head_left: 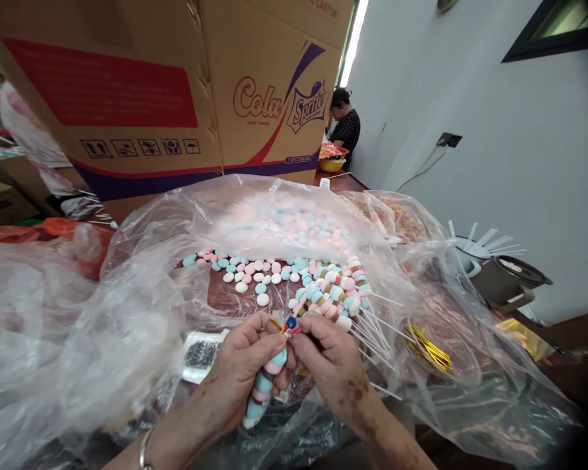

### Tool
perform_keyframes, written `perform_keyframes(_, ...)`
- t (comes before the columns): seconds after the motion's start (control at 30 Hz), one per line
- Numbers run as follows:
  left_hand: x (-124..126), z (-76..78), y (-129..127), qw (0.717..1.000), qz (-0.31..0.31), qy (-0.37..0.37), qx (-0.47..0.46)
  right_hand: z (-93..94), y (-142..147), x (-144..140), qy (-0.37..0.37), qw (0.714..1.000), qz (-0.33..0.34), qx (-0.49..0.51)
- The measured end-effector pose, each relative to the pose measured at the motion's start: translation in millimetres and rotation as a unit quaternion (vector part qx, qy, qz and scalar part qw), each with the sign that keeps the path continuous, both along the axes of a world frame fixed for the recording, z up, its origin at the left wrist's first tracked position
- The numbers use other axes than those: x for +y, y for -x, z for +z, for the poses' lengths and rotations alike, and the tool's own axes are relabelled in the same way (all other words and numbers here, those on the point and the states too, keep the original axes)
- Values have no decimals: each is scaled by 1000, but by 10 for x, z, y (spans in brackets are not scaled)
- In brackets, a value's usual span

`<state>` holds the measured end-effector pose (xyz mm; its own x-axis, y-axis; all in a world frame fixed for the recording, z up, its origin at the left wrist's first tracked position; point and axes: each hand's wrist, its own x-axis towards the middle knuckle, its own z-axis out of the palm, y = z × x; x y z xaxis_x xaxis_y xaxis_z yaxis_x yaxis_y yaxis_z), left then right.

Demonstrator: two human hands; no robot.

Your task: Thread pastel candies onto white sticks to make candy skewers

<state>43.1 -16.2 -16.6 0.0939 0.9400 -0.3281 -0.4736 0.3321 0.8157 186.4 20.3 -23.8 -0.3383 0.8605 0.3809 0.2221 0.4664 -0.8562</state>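
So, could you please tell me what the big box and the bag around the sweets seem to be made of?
The big box looks like brown corrugated cardboard, matt, with printed logos and folded flaps. The bag looks like thin clear plastic film: glossy, crinkled, and the sweets show through it.

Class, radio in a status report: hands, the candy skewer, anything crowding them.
Left hand grips pastel marshmallow skewer. Right hand pinches its small colourful top piece. Finished skewers and clear plastic bags crowd close.

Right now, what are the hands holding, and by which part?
The left hand grips a marshmallow skewer around its stack; the right hand pinches its top end.
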Motion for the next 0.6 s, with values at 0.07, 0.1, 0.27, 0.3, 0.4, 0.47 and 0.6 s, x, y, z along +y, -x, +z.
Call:
perform_keyframes(0.07, 2, -24, 9, 1000, 16, 4, 7, 12, -27, 13, -5, 1000, 22, -6)
perform_keyframes(0.1, 4, -38, 9, 1000, 23, 6, 16, 15, -35, 18, -3, 1000, 27, -10)
perform_keyframes(0.27, 23, -115, -13, 990, 60, -7, 124, -45, -19, 16, 5, 998, -8, -59)
perform_keyframes(0.3, 32, -123, -19, 987, 63, -10, 148, -67, -12, 10, -19, 997, -15, -77)
perform_keyframes(0.4, 71, -114, -34, 974, 78, -31, 209, -127, 6, -7, -186, 971, -50, -144)
perform_keyframes(0.47, 108, -88, -29, 964, 86, -47, 246, -138, 2, -4, -331, 920, -83, -193)
perform_keyframes(0.6, 185, -20, 61, 963, 2, -43, 266, -47, -88, 77, -478, 837, -30, -262)
